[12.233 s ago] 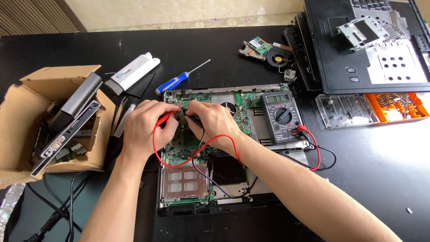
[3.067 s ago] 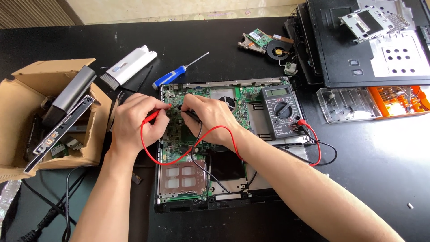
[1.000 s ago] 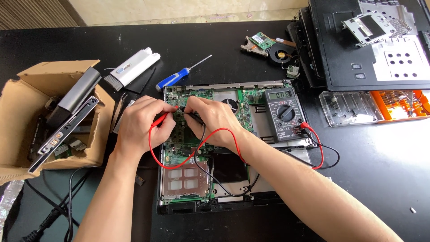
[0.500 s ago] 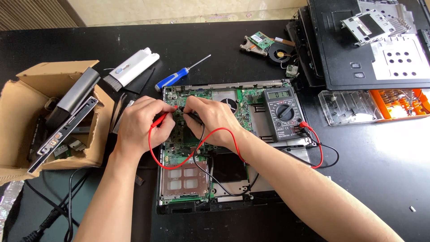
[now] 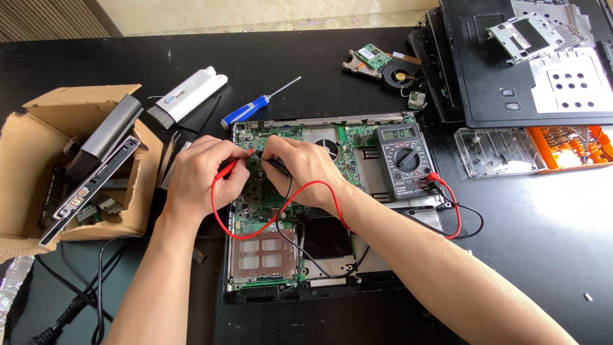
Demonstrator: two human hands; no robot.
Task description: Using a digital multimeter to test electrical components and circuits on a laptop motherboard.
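Note:
An opened laptop base with a green circuit board (image 5: 271, 191) lies in front of me on the black table. My left hand (image 5: 199, 176) pinches a red test probe (image 5: 230, 168), its tip on the board's upper left area. My right hand (image 5: 300, 167) holds a black test probe (image 5: 276, 164) close beside it, tips nearly meeting. Red and black leads (image 5: 447, 211) loop back to a dark grey multimeter (image 5: 402, 161) resting on the laptop's right side.
A torn cardboard box (image 5: 76, 166) with drives and parts stands at left. A white brush tool (image 5: 188, 92) and a blue-handled screwdriver (image 5: 255, 108) lie behind the laptop. A fan and small boards (image 5: 383, 64), black laptop covers (image 5: 523, 70) and a clear-and-orange parts case (image 5: 530, 148) fill the right.
Both hands stay on the probes at the same spot of the board; only the view has shifted slightly.

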